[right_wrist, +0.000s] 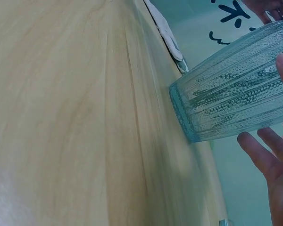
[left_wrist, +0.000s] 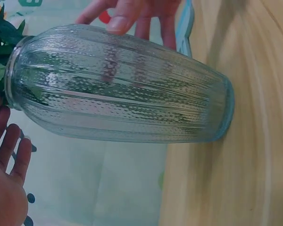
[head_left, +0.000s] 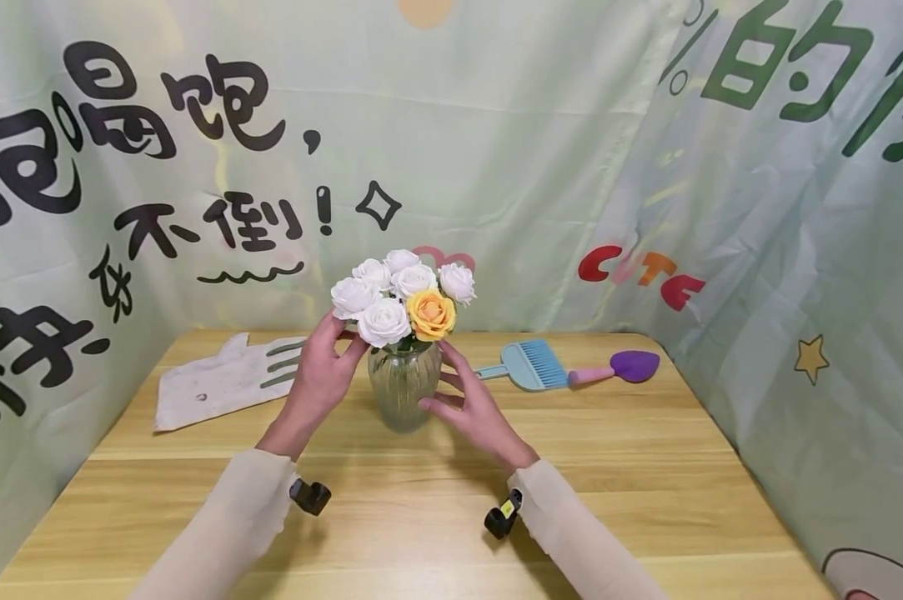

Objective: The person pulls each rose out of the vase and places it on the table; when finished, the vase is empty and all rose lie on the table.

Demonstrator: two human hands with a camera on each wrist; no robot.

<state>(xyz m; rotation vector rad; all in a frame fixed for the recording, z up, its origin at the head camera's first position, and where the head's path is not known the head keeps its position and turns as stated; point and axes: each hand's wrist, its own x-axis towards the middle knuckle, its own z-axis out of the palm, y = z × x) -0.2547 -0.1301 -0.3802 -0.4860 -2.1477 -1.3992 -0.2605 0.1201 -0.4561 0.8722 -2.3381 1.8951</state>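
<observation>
A ribbed clear glass vase point(head_left: 404, 387) stands upright on the wooden table with a bunch of white roses point(head_left: 383, 322) and one yellow-orange rose point(head_left: 431, 314) in its mouth. On the left, my left hand point(head_left: 323, 367) is up at the vase's neck, below the white roses; its fingertips are partly hidden behind the blooms and leaves, so its contact is unclear. My right hand point(head_left: 477, 408) holds the vase's right side, thumb on the front of the glass and other fingers behind. In the left wrist view, the right thumb point(left_wrist: 118, 23) lies against the glass point(left_wrist: 122, 94).
A pale work glove point(head_left: 218, 383) with grey stripes lies at the table's back left. To the right of the vase are a light-blue brush point(head_left: 529, 365) and a small purple trowel point(head_left: 634, 366) with a pink handle. Printed cloth point(head_left: 496, 167) hangs around the table.
</observation>
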